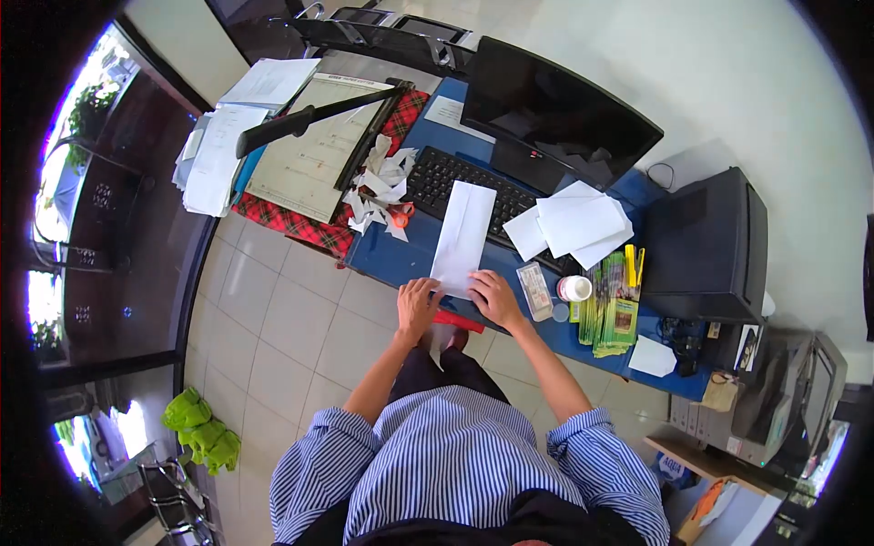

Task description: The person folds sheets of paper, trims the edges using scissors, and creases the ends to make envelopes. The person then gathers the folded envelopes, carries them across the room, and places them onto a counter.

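A long white envelope (pixel 462 232) lies lengthwise on the blue desk, its far end overlapping the black keyboard (pixel 437 182). My left hand (pixel 419 305) is at the envelope's near left corner, fingers bent and closed on the edge. At the near right corner, my right hand (pixel 494 298) grips the paper with curled fingers. The undersides of both hands are hidden. Just left of the envelope are torn paper scraps (pixel 378 187) and orange-handled scissors (pixel 401 215). Several white envelopes (pixel 583 220) are piled on the keyboard's right side.
A paper cutter (pixel 314 150) with a raised black handle stands at left beside paper stacks (pixel 223 155). The monitor (pixel 560 109) and computer tower (pixel 708 246) occupy the back and right. A white jar (pixel 574 288), a clear box (pixel 534 291) and green packets (pixel 605 314) sit near my right hand.
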The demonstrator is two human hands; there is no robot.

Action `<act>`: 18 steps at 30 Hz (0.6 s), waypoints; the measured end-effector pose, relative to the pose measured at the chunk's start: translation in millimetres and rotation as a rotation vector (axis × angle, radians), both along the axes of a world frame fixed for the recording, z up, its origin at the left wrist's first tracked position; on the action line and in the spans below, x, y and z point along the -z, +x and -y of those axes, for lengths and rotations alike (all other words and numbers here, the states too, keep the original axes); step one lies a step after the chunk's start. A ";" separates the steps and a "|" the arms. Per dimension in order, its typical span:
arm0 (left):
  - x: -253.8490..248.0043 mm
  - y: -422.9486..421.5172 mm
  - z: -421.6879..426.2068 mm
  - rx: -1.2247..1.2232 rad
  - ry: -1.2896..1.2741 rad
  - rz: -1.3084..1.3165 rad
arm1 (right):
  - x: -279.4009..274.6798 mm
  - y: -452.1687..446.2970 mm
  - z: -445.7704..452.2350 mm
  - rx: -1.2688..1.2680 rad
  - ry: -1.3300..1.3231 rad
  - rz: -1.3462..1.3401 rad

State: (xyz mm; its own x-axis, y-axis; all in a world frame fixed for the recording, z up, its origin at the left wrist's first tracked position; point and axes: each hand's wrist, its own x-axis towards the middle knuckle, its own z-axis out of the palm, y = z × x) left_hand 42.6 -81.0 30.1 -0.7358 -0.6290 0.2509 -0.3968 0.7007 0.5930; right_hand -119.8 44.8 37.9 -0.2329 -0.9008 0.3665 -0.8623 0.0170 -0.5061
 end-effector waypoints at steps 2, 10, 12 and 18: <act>-1.5 -3.2 -0.2 0.000 0.020 0.011 | 6.9 11.8 -0.3 0.094 0.014 0.056; 3.4 -14.8 8.9 -0.092 0.191 0.090 | 15.5 44.1 20.9 0.476 0.011 0.208; 3.8 -15.6 8.3 -0.100 0.189 0.100 | 14.7 44.5 21.7 0.487 0.020 0.217; -3.6 -19.4 4.4 -0.135 0.143 0.161 | 10.6 43.2 26.3 0.521 0.073 0.241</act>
State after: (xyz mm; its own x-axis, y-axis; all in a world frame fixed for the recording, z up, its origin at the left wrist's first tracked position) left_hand 23.1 -85.4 33.7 -0.6659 -0.7450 0.0386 -0.5785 0.5484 0.6038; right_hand -76.6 18.5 27.2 -0.7219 -0.6655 0.1896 -0.5914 0.4510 -0.6685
